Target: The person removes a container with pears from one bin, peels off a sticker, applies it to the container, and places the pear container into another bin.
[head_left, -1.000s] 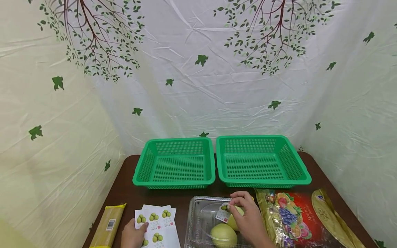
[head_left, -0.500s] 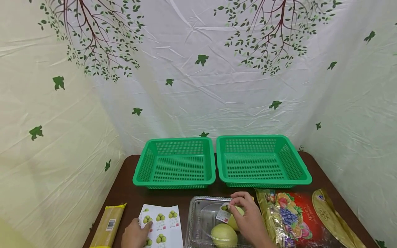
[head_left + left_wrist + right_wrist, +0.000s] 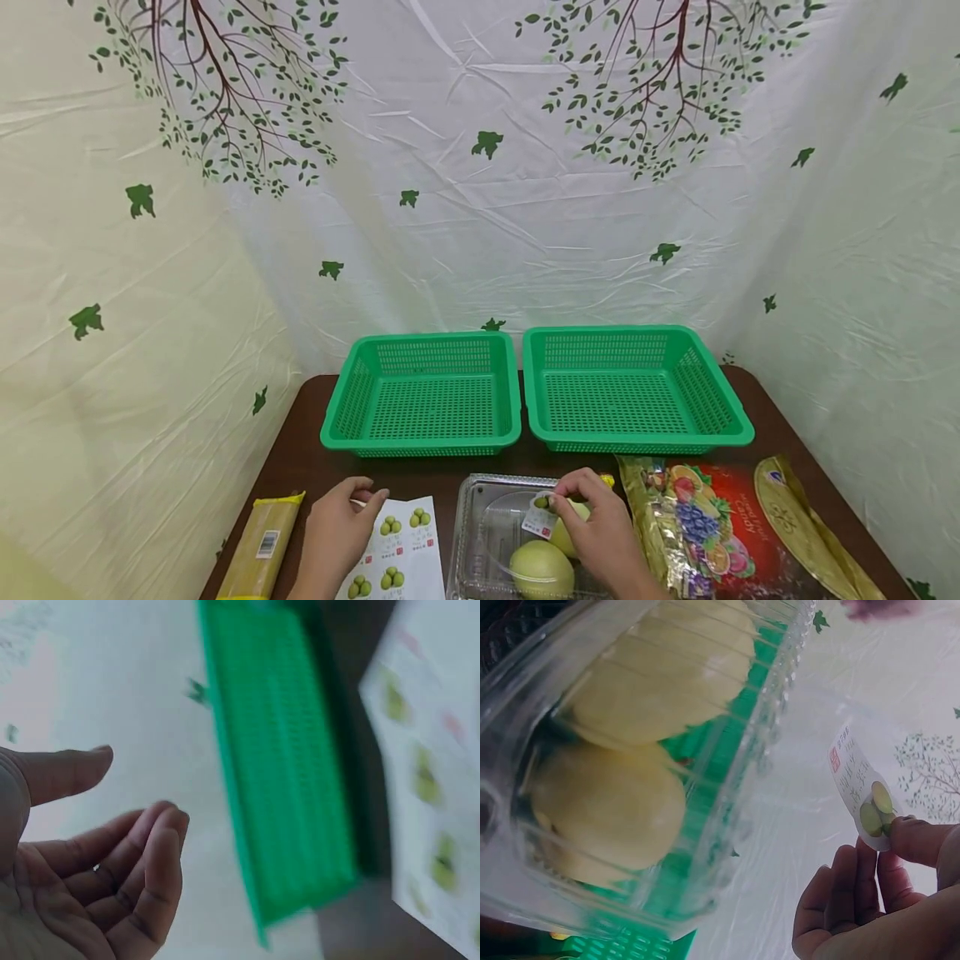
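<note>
My right hand (image 3: 603,533) pinches a small white sticker (image 3: 537,518) between thumb and fingers, over a clear plastic box (image 3: 467,537). The sticker bears a printed picture of green fruit and a red mark, seen closer in the right wrist view. Inside the box lie pale yellow-green round fruits (image 3: 542,570). My left hand (image 3: 337,533) is raised over the left edge of the white sticker sheets (image 3: 412,558), its fingers loosely curved and holding nothing. In the left wrist view the thumb stands apart from the fingers (image 3: 161,877), and the sheet lies at the right.
Two green baskets (image 3: 431,452) (image 3: 637,446) stand side by side at the back of the dark table (image 3: 315,417). A yellow-ended packet with a barcode (image 3: 262,546) lies at left. A red and gold candy bag (image 3: 738,525) lies right. A leaf-printed cloth hangs behind.
My left hand slid the sticker sheets to the right, then let go and rose off them. The right hand and its sticker have stayed nearly still.
</note>
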`<state>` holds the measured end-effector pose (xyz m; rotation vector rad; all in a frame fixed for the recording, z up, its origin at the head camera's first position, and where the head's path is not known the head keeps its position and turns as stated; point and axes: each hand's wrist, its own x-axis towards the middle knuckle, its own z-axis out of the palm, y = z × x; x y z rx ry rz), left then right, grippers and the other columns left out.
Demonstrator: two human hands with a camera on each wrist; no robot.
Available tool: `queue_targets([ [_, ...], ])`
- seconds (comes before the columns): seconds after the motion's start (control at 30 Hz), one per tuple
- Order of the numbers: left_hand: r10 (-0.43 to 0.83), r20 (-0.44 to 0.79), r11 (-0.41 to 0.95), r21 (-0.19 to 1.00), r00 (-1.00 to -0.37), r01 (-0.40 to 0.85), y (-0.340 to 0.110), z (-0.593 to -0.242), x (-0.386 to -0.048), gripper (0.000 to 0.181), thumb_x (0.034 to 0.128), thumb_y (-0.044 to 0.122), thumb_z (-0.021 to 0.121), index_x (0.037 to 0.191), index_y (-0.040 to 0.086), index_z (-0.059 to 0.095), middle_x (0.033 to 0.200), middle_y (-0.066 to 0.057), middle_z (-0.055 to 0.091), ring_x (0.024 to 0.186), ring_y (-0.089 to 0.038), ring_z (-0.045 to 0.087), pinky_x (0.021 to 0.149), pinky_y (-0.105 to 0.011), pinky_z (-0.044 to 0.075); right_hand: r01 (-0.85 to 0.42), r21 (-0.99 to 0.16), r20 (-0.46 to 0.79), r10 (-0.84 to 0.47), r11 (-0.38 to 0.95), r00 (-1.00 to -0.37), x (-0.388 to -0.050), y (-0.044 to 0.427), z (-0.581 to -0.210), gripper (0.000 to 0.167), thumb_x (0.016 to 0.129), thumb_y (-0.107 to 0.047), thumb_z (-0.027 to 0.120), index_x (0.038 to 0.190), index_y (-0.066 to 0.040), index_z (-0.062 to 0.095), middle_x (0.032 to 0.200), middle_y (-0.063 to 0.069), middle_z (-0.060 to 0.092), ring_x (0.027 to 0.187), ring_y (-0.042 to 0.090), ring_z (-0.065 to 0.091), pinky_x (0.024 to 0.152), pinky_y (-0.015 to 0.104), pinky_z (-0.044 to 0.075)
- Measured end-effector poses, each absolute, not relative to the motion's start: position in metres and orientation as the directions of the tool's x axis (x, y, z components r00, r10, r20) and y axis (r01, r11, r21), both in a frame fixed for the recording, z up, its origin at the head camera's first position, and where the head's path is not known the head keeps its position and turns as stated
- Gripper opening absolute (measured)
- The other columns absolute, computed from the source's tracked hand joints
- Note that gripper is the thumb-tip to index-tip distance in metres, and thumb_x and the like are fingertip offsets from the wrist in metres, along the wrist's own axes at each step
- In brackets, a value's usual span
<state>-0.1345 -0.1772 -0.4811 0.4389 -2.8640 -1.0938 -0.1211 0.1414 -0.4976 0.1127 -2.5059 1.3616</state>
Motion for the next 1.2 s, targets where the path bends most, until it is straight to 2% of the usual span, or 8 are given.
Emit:
queue_targets([
  [0.2,-0.035,0.051,0.630,0.776,-0.998,0.017,-0.138,-0.451,-0.132,0.031,0.0966,0.028,0.077,0.116,0.005,0.074,0.093,0.002,0.072,0.083,-0.011,0.065,0.072,-0.031,0.055,-0.204,-0.808,0.290,0.072,0.553,-0.954,-0.121,0.140,-0.498,0.025,0.091,0.002,0.076,0.082,-0.019,0.066,0.091,-0.005,0.064,0.089,0.002,0.059,0.082,0.033,0.057],
  [0.33,0.135,0.098,0.568,0.808,-0.986,0.159,-0.108,-0.443,-0.135,0.028,0.0966,0.029,0.077,0.114,0.007,0.075,0.095,0.002,0.073,0.084,-0.011,0.068,0.072,-0.025,0.056,-0.186,-0.808,0.271,0.072,0.559,-0.960,-0.121,0.139,-0.498,0.023,0.091,0.002,0.077,0.083,-0.018,0.067,0.089,-0.010,0.063,0.089,0.003,0.060,0.082,0.033,0.057],
  [0.47,0.236,0.120,0.569,0.787,-0.964,0.238,-0.081,-0.443,-0.139,0.026,0.0958,0.030,0.077,0.112,0.010,0.076,0.096,0.003,0.073,0.086,-0.013,0.067,0.072,-0.026,0.055,-0.144,-0.819,0.225,0.080,0.555,-0.971,-0.121,0.138,-0.494,0.021,0.093,-0.001,0.076,0.084,-0.018,0.067,0.088,-0.011,0.062,0.088,0.005,0.061,0.082,0.030,0.056],
  [0.67,0.289,0.146,0.589,0.752,-0.946,0.296,-0.056,-0.451,-0.145,0.021,0.0946,0.028,0.079,0.110,0.013,0.078,0.094,0.007,0.075,0.092,-0.016,0.063,0.073,-0.028,0.051,-0.115,-0.822,0.193,0.082,0.558,-0.978,-0.121,0.138,-0.492,0.018,0.094,-0.003,0.075,0.085,-0.016,0.068,0.087,-0.010,0.062,0.089,0.006,0.062,0.084,0.032,0.057],
  [0.8,0.322,0.128,0.574,0.762,-0.938,0.301,-0.046,-0.460,-0.148,0.020,0.0942,0.027,0.080,0.109,0.013,0.079,0.093,0.006,0.075,0.088,-0.011,0.060,0.071,-0.026,0.049,-0.105,-0.825,0.176,0.077,0.555,-0.981,-0.120,0.138,-0.492,0.015,0.094,-0.005,0.076,0.087,-0.015,0.069,0.088,-0.009,0.063,0.090,0.008,0.064,0.084,0.031,0.057],
  [1.0,0.351,0.125,0.561,0.766,-0.928,0.315,-0.037,-0.469,-0.147,0.013,0.0946,0.021,0.079,0.104,0.012,0.079,0.091,0.004,0.073,0.083,-0.014,0.059,0.067,-0.024,0.045,-0.078,-0.842,0.140,0.077,0.535,-0.987,-0.119,0.139,-0.493,0.011,0.095,-0.006,0.076,0.090,-0.015,0.070,0.089,-0.008,0.067,0.091,0.011,0.066,0.083,0.030,0.056],
  [1.2,0.339,0.108,0.570,0.767,-0.935,0.295,-0.035,-0.474,-0.147,0.004,0.0949,0.018,0.078,0.098,0.015,0.079,0.085,0.008,0.070,0.076,-0.004,0.054,0.066,-0.023,0.043,-0.059,-0.839,0.122,0.082,0.541,-0.989,-0.120,0.138,-0.494,0.011,0.095,-0.007,0.076,0.090,-0.016,0.070,0.089,-0.008,0.067,0.090,0.011,0.066,0.083,0.033,0.056],
])
